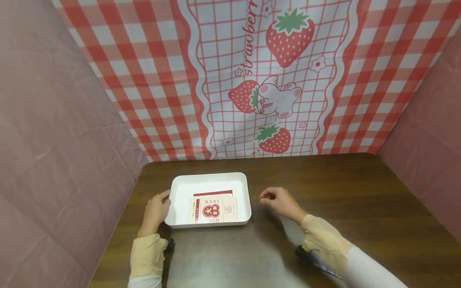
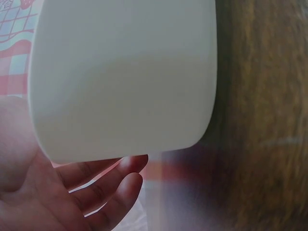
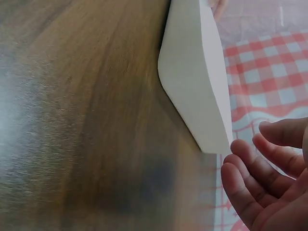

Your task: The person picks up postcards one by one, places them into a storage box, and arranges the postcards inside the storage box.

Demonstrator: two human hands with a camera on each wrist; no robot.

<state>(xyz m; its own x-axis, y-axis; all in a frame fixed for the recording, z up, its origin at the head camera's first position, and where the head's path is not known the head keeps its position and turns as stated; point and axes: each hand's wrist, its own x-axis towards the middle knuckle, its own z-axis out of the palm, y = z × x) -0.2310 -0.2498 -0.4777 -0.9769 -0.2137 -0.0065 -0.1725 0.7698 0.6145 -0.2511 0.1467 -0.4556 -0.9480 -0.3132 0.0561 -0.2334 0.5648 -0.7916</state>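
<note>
A white rectangular tray rests on the table, turned broadside to me. Inside it lies a cream paper piece with red printing and a red emblem, on top of other flat papers with a dark red edge. My left hand is at the tray's left end, fingertips right at the rim. In the left wrist view its fingers are loosely bent beside the tray's end. Just right of the tray hovers my right hand, a gap between them, with fingers loosely curled around nothing.
The brown wooden table reaches to a hanging red-checked strawberry cloth at the back. Pink fabric walls stand on both sides. A dark wrist camera sits at the left wrist.
</note>
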